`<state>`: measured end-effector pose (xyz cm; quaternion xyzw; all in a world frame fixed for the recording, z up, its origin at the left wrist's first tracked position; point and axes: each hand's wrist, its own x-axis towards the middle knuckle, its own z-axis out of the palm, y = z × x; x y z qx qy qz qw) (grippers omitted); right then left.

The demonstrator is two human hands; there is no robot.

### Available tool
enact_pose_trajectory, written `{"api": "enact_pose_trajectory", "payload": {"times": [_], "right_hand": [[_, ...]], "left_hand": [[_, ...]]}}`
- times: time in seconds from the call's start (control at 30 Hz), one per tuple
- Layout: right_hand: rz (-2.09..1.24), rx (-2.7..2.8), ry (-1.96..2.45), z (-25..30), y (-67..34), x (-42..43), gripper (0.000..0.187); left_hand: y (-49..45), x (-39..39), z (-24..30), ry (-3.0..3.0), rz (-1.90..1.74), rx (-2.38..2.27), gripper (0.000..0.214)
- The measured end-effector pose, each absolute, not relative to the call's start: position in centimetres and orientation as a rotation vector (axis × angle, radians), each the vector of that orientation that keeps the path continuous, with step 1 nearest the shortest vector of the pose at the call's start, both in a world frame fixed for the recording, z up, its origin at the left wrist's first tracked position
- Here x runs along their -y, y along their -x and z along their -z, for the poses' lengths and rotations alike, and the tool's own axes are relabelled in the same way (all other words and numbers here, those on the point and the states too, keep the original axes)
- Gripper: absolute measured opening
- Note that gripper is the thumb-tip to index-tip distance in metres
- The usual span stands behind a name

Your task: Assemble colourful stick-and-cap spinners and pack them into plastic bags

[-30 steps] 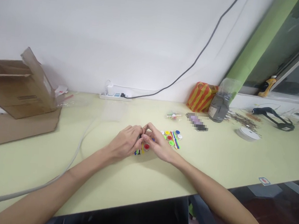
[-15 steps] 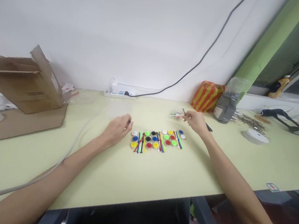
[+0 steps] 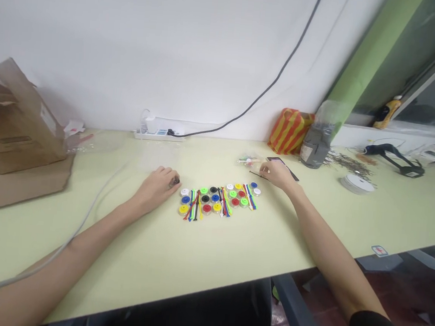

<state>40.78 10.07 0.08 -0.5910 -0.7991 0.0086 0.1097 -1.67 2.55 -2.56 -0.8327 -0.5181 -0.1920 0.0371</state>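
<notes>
My left hand [image 3: 159, 186] rests on the table left of the coloured pieces, its fingers curled round a small black disc [image 3: 174, 181]. Pinched in my right hand [image 3: 278, 175] is a thin black plastic arrow [image 3: 256, 175], lying nearly level just above or on the tabletop. Between the hands lie several round coloured discs with clear bases, among them a yellow disc [image 3: 184, 209] and a red disc [image 3: 207, 209]. Slim coloured arrows [image 3: 196, 206] are laid in groups between the discs. A clear bag [image 3: 248, 160] with small coloured pieces sits beside my right hand.
A phone [image 3: 283, 168] lies behind my right hand. Farther back stand a striped bag [image 3: 291, 131] and a grey bag [image 3: 315, 146]. A white roll [image 3: 357, 183] lies right, a cardboard box [image 3: 24, 132] left. A power strip [image 3: 159, 134] meets the wall; a grey cable [image 3: 84, 223] crosses my left arm.
My right hand has lowered the black arrow, tipping it from raised to nearly level. My left hand keeps the black disc, which shows more now. The whole view has shifted to the right.
</notes>
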Motion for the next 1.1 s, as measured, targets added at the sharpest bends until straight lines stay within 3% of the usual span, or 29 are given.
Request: {"api": "enact_pose_trajectory", "payload": {"times": [0.47,0.77,1.1], "right_hand": [[-0.308,2.371,1.597,1.3,-41.2,-10.9,0.012],[-0.244,2.297,1.553,-1.3,-40.8,-9.3,0.011],[-0.766,2.551,1.267,-3.0,-38.3,-6.2,0.013]], "left_hand": [[1.5,-2.4,2.3,2.550,0.553,1.621,0.016],[1.5,-2.3,2.2,2.551,0.558,1.642,0.016],[1.4,-2.3,2.1,2.550,0.598,1.655,0.016]]}}
